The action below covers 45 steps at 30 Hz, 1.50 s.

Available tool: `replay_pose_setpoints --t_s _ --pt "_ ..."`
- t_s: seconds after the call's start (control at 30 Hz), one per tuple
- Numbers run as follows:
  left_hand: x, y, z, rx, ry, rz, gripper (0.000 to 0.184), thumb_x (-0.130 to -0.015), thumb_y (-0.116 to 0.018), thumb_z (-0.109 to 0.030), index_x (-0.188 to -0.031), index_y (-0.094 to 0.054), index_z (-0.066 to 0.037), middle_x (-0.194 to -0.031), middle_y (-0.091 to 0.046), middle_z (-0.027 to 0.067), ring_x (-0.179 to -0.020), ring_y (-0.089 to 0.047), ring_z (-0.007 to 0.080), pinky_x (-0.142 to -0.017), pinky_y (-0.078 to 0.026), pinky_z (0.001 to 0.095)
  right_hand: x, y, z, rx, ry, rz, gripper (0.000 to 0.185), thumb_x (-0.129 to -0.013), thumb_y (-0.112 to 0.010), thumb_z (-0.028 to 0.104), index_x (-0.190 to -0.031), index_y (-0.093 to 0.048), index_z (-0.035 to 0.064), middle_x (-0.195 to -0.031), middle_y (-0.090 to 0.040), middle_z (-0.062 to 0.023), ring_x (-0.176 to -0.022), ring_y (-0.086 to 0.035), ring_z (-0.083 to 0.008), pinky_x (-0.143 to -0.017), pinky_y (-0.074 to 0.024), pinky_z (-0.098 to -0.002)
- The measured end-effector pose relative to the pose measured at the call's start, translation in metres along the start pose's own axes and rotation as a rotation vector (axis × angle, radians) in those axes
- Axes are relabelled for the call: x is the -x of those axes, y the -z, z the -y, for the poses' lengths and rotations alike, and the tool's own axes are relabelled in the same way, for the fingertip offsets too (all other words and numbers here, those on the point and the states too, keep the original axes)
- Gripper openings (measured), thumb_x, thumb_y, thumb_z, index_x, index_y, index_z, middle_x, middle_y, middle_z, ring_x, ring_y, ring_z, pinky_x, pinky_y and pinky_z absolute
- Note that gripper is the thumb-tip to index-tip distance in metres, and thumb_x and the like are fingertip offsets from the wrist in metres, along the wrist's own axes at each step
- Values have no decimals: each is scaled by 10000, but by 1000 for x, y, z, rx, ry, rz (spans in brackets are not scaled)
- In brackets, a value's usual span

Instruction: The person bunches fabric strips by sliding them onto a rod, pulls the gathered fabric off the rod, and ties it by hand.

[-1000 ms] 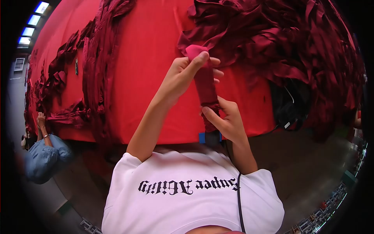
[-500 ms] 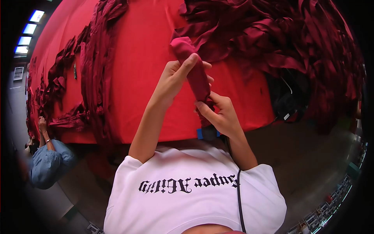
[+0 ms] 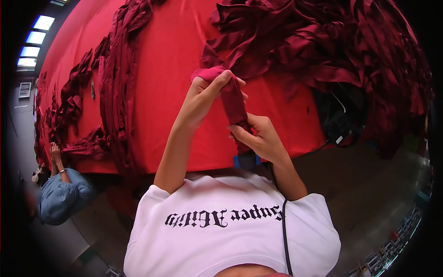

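A maroon strip of satin-like fabric (image 3: 234,104) runs between my hands, its lighter pinkish end folded over at the top. My left hand (image 3: 200,99) pinches that upper end between thumb and fingers. Lower down, my right hand (image 3: 259,136) is closed around the strip, where the cloth is gathered into wrinkles. Just below my right hand, the bunched cloth meets a dark cylindrical piece (image 3: 249,159) with a blue part (image 3: 236,161) at the table's near edge. What lies inside the fabric is hidden.
A big heap of maroon fabric strips (image 3: 300,41) covers the far right of the red-covered table (image 3: 170,92). More strips (image 3: 117,92) lie in a long bundle to the left. A black bag-like item (image 3: 337,115) sits at right. Another person's sleeve (image 3: 62,194) shows at far left.
My left hand has come slightly down toward me, bringing the folded pinkish end lower. My right hand stays around the gathered part, a little lower.
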<state>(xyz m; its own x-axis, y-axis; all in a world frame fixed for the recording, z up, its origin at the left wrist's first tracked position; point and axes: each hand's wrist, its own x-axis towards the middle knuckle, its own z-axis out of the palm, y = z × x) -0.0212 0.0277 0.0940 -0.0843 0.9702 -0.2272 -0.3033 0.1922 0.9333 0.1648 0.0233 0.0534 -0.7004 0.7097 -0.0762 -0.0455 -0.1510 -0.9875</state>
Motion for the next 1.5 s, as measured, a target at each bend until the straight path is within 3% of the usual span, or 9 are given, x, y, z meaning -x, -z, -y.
replay_pose_setpoints --t_s 0.1,0.2,0.33,0.53,0.77,0.93,1.2,1.37,1.5 --pt "-9 6 -2 -2 -1 -20 339 -1023 -555 -314 -908 -673 -18 -850 -700 44 -703 -661 107 -694 -541 264 -1 3 4 15 -33 0 179 -938 -642 142 -919 -619 -34 -699 -640 -48 -617 -563 -77 -559 -449 -258" --pt "-16 28 -5 -140 -179 -275 285 -1011 -580 -262 -858 -665 -36 -738 -653 -4 -647 -613 75 -685 -545 263 -2 5 0 82 -23 59 170 -967 -613 121 -954 -638 -46 -754 -671 -39 -695 -617 -70 -624 -491 -230" --pt "-14 32 -1 -169 -101 -258 345 -1024 -552 -320 -857 -669 -42 -772 -685 24 -697 -655 95 -726 -548 265 0 0 0 24 7 -12 207 -943 -635 159 -863 -615 -30 -680 -630 -48 -602 -556 -81 -550 -443 -264" --pt "3 11 8 -208 98 191 793 -996 -360 -642 -1167 -634 82 -1007 -720 208 -945 -716 299 -863 -567 428 0 4 -1 24 -13 15 188 -952 -626 135 -897 -636 -44 -728 -662 -53 -659 -606 -88 -596 -475 -252" --pt "12 -2 12 -69 21 233 654 -1021 -455 -517 -1257 -585 78 -1033 -723 185 -932 -726 285 -795 -596 375 2 6 1 41 -25 36 173 -963 -614 107 -932 -652 -60 -781 -686 -63 -715 -638 -92 -638 -504 -240" --pt "6 -10 1 10 107 98 607 -1046 -425 -469 -1280 -587 68 -944 -731 209 -850 -731 255 -775 -589 334 1 0 -4 5 27 -25 221 -948 -646 168 -865 -616 -34 -687 -636 -56 -606 -592 -109 -551 -459 -273" --pt "-7 -2 -3 54 -41 -251 541 -1049 -408 -403 -1139 -638 79 -918 -728 220 -784 -727 267 -762 -578 348 2 0 0 98 12 -37 249 -953 -640 175 -820 -581 -27 -660 -623 -83 -577 -582 -119 -530 -443 -285" --pt "6 -9 2 -42 88 -17 601 -1031 -447 -477 -1183 -634 74 -907 -729 202 -778 -728 249 -752 -586 342 3 0 -6 74 62 -50 250 -950 -641 177 -820 -579 -27 -652 -621 -91 -564 -581 -130 -525 -443 -288" --pt "7 -8 11 81 -2 -63 493 -1039 -472 -387 -1021 -671 64 -861 -724 188 -773 -727 239 -732 -587 336 3 -2 -3 40 40 -55 264 -945 -650 187 -807 -574 -25 -646 -617 -86 -560 -580 -133 -522 -442 -289"
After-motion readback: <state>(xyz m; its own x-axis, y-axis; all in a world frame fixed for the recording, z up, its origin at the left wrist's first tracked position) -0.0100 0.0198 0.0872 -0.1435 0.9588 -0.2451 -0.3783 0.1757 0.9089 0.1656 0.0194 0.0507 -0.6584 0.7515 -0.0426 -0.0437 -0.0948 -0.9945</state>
